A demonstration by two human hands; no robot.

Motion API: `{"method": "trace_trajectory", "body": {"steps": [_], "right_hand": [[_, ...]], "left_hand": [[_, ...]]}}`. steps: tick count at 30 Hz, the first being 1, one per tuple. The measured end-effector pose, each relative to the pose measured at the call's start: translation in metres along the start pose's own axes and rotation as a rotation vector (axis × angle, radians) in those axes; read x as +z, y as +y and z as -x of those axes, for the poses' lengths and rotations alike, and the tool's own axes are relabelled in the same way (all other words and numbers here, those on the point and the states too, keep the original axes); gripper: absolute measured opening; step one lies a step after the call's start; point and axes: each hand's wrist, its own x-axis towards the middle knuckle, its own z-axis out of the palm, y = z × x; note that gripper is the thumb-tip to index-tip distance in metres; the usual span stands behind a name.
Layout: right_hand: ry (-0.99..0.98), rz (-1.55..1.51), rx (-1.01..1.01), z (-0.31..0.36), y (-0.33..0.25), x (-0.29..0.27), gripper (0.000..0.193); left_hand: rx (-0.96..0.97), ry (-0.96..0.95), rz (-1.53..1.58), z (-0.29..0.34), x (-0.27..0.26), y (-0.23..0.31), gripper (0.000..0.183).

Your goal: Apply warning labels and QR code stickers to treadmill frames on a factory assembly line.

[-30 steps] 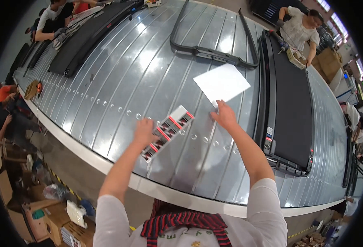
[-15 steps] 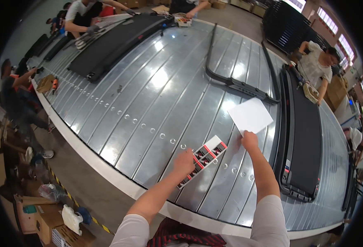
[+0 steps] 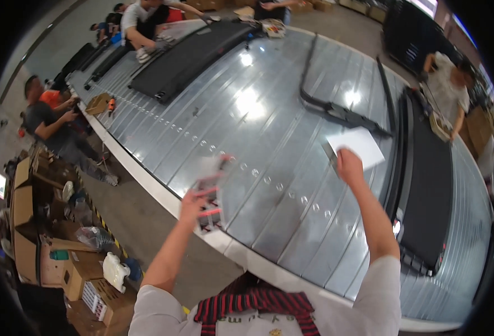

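My left hand (image 3: 191, 207) grips a strip of labels (image 3: 210, 211) printed in red, black and white, blurred by motion, over the table's near edge. On the right, my right hand (image 3: 349, 166) has its fingers closed at the left edge of a white paper sheet (image 3: 367, 150). A greyish strip, perhaps a shadow or a second edge, shows along that side of the sheet. Beneath both hands spreads the ribbed metal tabletop (image 3: 247, 207).
A black U-shaped frame (image 3: 342, 112) lies beyond the paper. Long black treadmill-like decks rest at right (image 3: 426, 179) and far left (image 3: 196, 53). Co-workers stand around the table. Cardboard boxes (image 3: 82, 274) crowd the floor at lower left.
My left hand has swung left with the label strip, from the tabletop to its near edge. My right hand has shifted slightly up at the paper. The whole view has turned.
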Motion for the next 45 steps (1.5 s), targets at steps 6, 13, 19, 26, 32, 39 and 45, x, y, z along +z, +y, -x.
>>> {"method": "trace_trajectory", "body": {"steps": [6,13,19,26,32,39,45], "right_hand": [[-0.375,0.206,0.266,0.013,0.034,0.018,0.023],[-0.122,0.623,0.344,0.034,0.064,0.073,0.061],[-0.119,0.339,0.183,0.002,0.071,0.063,0.058],[0.379,0.172,0.689,-0.038,0.209,-0.003,0.056],[0.299,0.021,0.854,-0.050,0.267,-0.022,0.086],[0.226,0.098,0.824,-0.094,0.286,0.004,0.096],[0.109,0.279,0.452,-0.150,0.244,0.047,0.098]], "left_hand": [[0.074,0.201,0.252,0.075,-0.033,0.006,0.033],[0.074,0.366,0.198,0.141,-0.086,-0.039,0.032],[0.063,0.546,0.064,0.167,-0.117,-0.043,0.030],[0.029,0.670,0.009,0.162,-0.145,-0.064,0.038],[-0.213,0.609,-0.085,0.140,-0.113,-0.021,0.031],[-0.304,0.697,-0.102,0.121,-0.116,0.001,0.032],[-0.354,0.723,-0.349,0.112,-0.104,0.016,0.025]]}}
